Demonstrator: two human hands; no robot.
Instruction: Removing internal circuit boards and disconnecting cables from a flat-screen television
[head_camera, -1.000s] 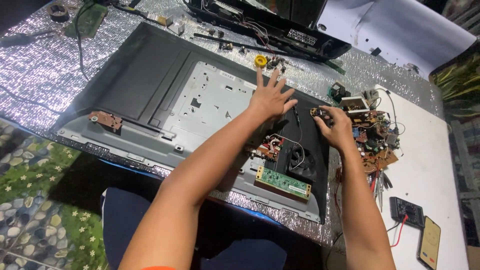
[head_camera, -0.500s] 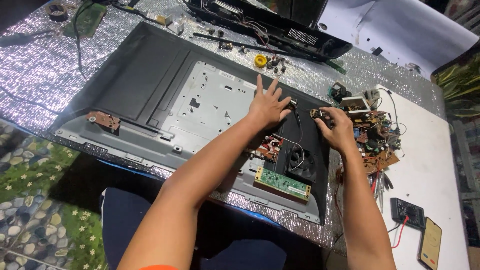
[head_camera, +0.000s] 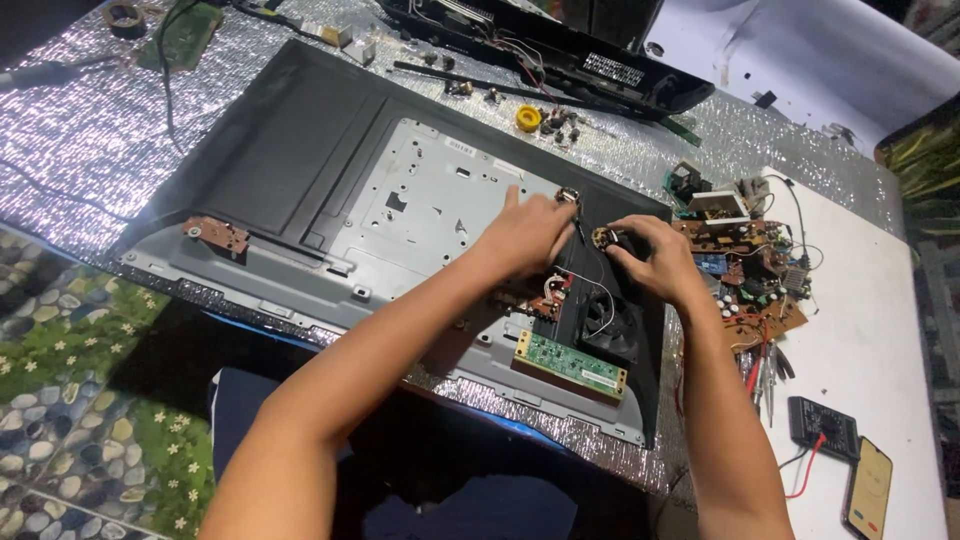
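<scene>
A flat-screen television (head_camera: 300, 150) lies face down with its back cover off, showing a grey metal plate (head_camera: 430, 205). My left hand (head_camera: 530, 235) rests on the plate's right edge, fingers curled around a small brown part (head_camera: 567, 196) with wires. My right hand (head_camera: 655, 260) pinches a small round dark component (head_camera: 603, 238) over the black speaker area (head_camera: 610, 320). A green circuit board (head_camera: 570, 362) sits near the lower edge, below both hands. White wires (head_camera: 598, 295) run between them.
A heap of brown circuit boards (head_camera: 745, 275) lies right of the television. A black multimeter (head_camera: 822, 425) and a phone (head_camera: 868, 487) sit on the white table at lower right. A yellow tape roll (head_camera: 528, 117) and another black frame (head_camera: 560, 50) lie behind. Silver foil sheet (head_camera: 80, 130) covers the bench.
My left hand has drawn back from a spread, flat position and curled its fingers onto the small brown part. My right hand stays on the round component.
</scene>
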